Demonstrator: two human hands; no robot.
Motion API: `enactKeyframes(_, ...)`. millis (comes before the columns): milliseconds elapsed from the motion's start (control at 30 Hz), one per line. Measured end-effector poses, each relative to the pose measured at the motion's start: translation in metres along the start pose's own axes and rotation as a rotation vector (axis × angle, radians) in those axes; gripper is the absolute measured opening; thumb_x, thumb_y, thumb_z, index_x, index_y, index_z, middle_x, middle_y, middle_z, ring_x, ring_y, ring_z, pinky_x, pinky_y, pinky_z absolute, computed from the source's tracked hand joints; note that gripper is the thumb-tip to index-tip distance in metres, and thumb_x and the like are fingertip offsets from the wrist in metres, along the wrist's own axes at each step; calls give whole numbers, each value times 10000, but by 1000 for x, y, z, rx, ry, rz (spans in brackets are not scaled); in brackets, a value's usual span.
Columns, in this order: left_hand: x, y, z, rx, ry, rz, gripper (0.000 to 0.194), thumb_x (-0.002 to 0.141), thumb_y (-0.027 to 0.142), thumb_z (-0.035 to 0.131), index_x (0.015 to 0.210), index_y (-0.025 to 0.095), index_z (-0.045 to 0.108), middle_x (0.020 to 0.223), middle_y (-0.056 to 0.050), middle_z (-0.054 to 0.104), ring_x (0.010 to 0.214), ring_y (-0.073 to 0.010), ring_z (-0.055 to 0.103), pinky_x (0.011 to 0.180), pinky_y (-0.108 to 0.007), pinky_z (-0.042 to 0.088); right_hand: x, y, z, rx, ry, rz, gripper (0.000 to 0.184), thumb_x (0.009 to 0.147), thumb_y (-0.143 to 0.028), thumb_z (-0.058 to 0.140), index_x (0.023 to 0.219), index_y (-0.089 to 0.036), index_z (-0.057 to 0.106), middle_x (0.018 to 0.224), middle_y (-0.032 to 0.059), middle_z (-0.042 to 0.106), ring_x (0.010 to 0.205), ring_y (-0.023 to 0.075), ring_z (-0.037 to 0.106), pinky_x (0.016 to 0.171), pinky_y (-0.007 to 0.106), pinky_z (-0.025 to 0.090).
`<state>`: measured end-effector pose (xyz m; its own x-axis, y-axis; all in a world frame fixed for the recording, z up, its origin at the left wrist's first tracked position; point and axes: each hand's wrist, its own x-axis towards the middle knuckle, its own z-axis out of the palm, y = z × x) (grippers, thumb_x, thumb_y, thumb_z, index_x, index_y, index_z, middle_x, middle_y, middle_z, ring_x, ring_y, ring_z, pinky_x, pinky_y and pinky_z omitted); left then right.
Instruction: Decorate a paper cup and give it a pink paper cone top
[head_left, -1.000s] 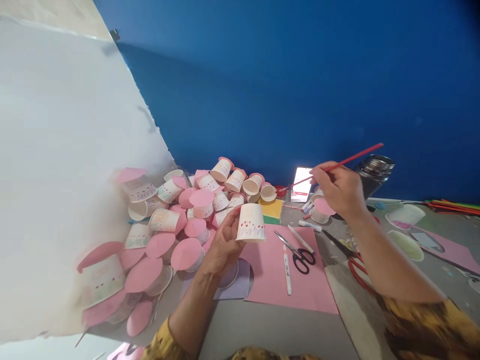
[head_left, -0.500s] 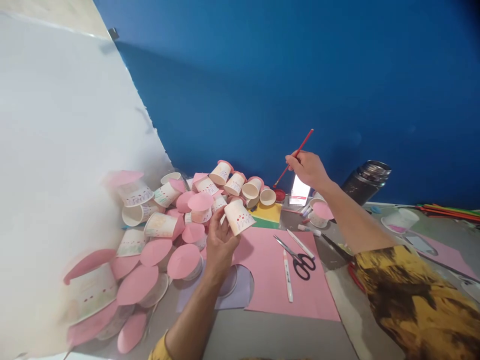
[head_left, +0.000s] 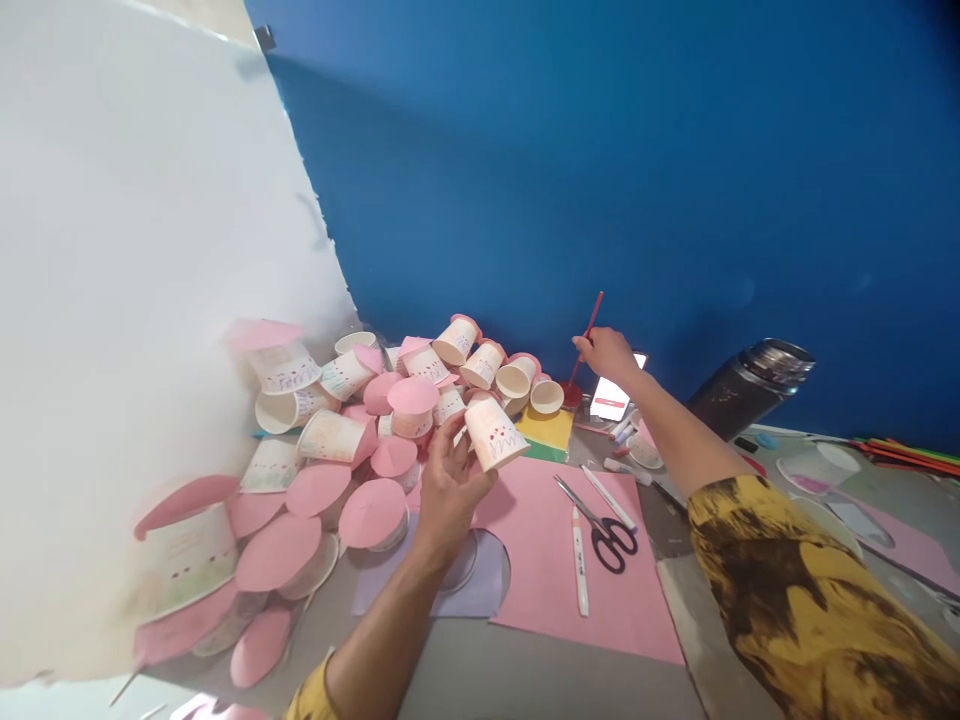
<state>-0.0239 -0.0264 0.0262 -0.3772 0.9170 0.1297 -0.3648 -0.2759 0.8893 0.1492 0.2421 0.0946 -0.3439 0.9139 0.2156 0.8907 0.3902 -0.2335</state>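
Observation:
Tilted and upside down, a white paper cup (head_left: 495, 432) with red dots and purple squiggles is gripped by my left hand (head_left: 448, 480), fingers behind it and thumb below. My right hand (head_left: 609, 355) pinches a slim red paintbrush (head_left: 595, 315) that stands nearly upright. The brush's lower end is down in a small red paint pot (head_left: 571, 395) by the blue wall; its tip is hidden there. Just right of the pot a phone (head_left: 611, 400) with a lit screen leans behind my right wrist.
Several decorated cups with pink paper tops (head_left: 412, 395) pile up on the left. Scissors (head_left: 607, 530) and white markers (head_left: 580, 570) lie on pink paper (head_left: 555, 600). A dark flask (head_left: 750, 385) stands at the right. Yellow and green sheets (head_left: 551, 425) lie near the pot.
My right hand has moved left and down with the paintbrush, from above the phone to the paint pot. My left hand has tilted the cup over while keeping its hold.

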Motion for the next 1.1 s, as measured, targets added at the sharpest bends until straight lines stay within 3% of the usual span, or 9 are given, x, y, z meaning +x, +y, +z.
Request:
enactKeyframes(167,0,0,-3,-162,-87,-96,757,666,104,762,1360,303,533,1564,-71,465,1451,-310,421,1140,-429,422,-20,5,-8,42,82,93,331,955,-371,565,1091,-102,702,1008,205,760,989,317,693,832,377,486)
enactKeyframes(233,-1,0,-6,-241,-122,-192,773,658,111,739,1385,276,533,1519,-87,517,1407,-309,471,1144,-438,416,-48,9,-12,80,94,91,358,958,-369,554,1164,-106,682,1016,189,759,979,319,696,845,411,498)
enactKeyframes(333,-3,-3,-8,-335,-213,-313,799,638,124,674,1415,244,528,1413,-104,611,1311,-314,556,1127,-485,430,-108,11,-14,217,4,-9,375,930,-462,592,1199,-214,675,974,62,771,844,234,707,774,368,548)
enactKeyframes(433,-7,-9,-5,-349,-294,-348,828,599,129,663,1408,258,543,1378,-92,635,1289,-325,570,1114,-503,437,-172,6,-10,681,-104,-169,684,849,-534,696,1433,-237,498,1270,114,688,1006,255,676,751,383,587)
enactKeyframes(567,-16,-18,7,-338,-374,-379,791,601,147,705,1370,277,571,1427,-76,597,1306,-329,555,1090,-477,450,-228,-12,-1,814,-98,-288,1040,695,-562,852,1553,-333,310,1555,119,446,1312,334,527,977,479,538)
enactKeyframes(633,-20,-21,12,-318,-418,-383,770,601,142,733,1344,278,586,1446,-73,580,1309,-322,546,1057,-434,466,-240,-17,3,806,-91,-303,1069,664,-580,871,1546,-343,317,1557,118,436,1341,353,500,1015,499,515)
enactKeyframes(767,-25,-26,19,-218,-506,-328,787,591,99,791,1328,284,590,1475,-77,542,1369,-321,478,1001,-370,473,-253,-12,14,796,-27,-342,886,718,-574,838,1460,-312,432,1448,119,529,1277,346,545,986,482,527)
enactKeyframes(900,-26,-29,20,-210,-539,-295,844,581,101,799,1365,302,560,1525,-77,471,1450,-348,366,1067,-425,427,-263,0,22,629,227,-408,824,752,-437,848,1448,-309,426,1416,124,540,1287,353,533,991,497,520)
enactKeyframes(1100,-29,-32,21,-102,-694,-357,835,648,226,821,1417,322,510,1491,-101,472,1420,-381,381,1106,-539,373,-264,6,39,392,505,-463,757,844,-288,753,1496,-304,369,1381,140,538,1275,351,525,1056,551,480)
